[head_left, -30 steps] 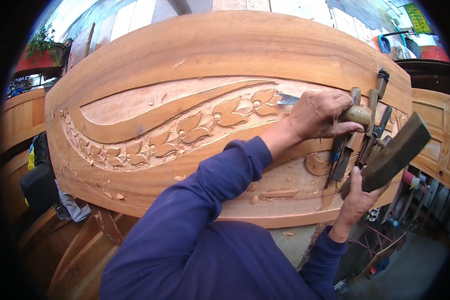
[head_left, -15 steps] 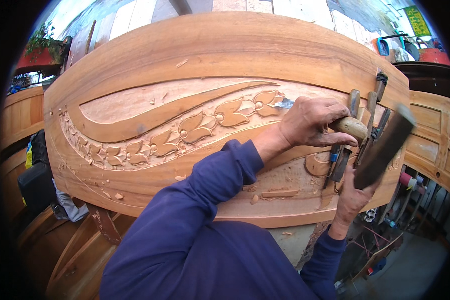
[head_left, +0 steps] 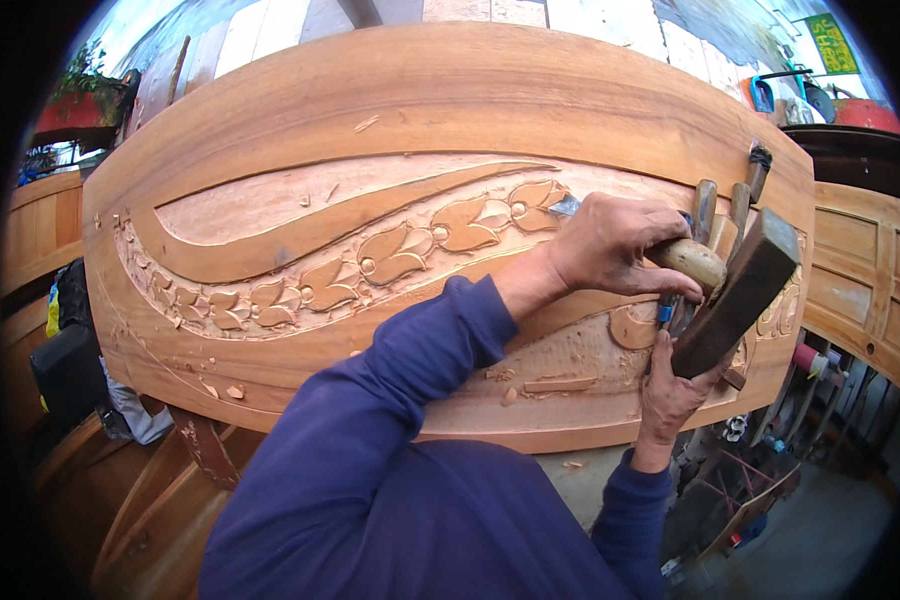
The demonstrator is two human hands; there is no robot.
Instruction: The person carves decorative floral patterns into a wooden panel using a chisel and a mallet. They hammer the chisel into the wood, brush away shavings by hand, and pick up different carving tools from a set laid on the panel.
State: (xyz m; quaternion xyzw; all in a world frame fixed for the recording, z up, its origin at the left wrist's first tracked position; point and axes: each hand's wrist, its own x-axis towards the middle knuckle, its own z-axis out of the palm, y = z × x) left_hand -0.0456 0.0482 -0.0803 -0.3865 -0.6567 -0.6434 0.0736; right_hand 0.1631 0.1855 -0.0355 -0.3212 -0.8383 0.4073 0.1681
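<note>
My left hand [head_left: 615, 245] is closed round a wood chisel [head_left: 698, 262], its rounded wooden handle sticking out to the right. The metal blade tip rests at the last carved blossom of a flower chain on the wooden panel [head_left: 450, 85]. In my right hand [head_left: 670, 395] is a dark, blocky wooden mallet [head_left: 740, 295], tilted up to the right. Its head stands right beside the end of the chisel handle; whether they touch I cannot tell. Beyond the mallet several more carving tools [head_left: 705, 205] lie on the panel, partly hidden by it and my hands.
Wood chips [head_left: 510, 396] and a flat sliver [head_left: 558, 385] lie on the panel's near part. Panelled wooden doors [head_left: 855, 260] stand at the right, near a rack of rods. A black case [head_left: 67, 372] sits at the left. A potted plant [head_left: 75, 105] is at the far left.
The mallet in my right hand has swung left, closer to the chisel's handle end. My left hand and the chisel have stayed almost in place on the panel.
</note>
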